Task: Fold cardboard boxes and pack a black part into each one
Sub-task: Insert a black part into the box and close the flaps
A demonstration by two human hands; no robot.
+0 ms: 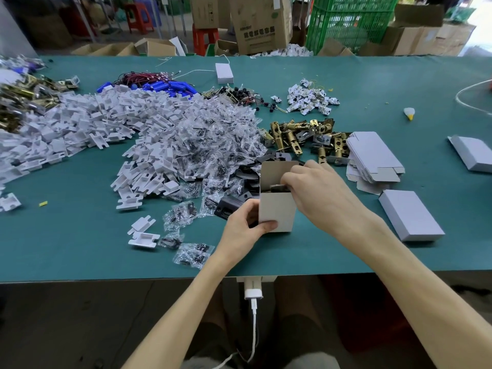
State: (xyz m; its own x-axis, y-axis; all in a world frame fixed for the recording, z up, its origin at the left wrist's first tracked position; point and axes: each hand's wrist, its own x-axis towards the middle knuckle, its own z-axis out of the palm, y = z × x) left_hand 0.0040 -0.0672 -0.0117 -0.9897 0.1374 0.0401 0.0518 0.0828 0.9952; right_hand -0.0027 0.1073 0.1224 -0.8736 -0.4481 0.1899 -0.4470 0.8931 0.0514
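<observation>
A small white cardboard box [277, 211] stands upright on the green table [80, 249] with its top flap up. My left hand [245, 233] grips its lower left corner. My right hand [316, 190] reaches into the open top, fingers closed on a dark part [278, 188] that sits partly inside the box. More black parts [230, 206] lie just left of the box, partly hidden by my left hand. A stack of flat unfolded boxes [372, 158] lies to the right.
A closed white box [410, 218] lies right of my right forearm, another [472, 153] at the far right. Piles of white plastic pieces [87, 123], clear screw bags [213, 145] and brass latches [300, 137] fill the table's middle. Cartons and a green crate stand beyond.
</observation>
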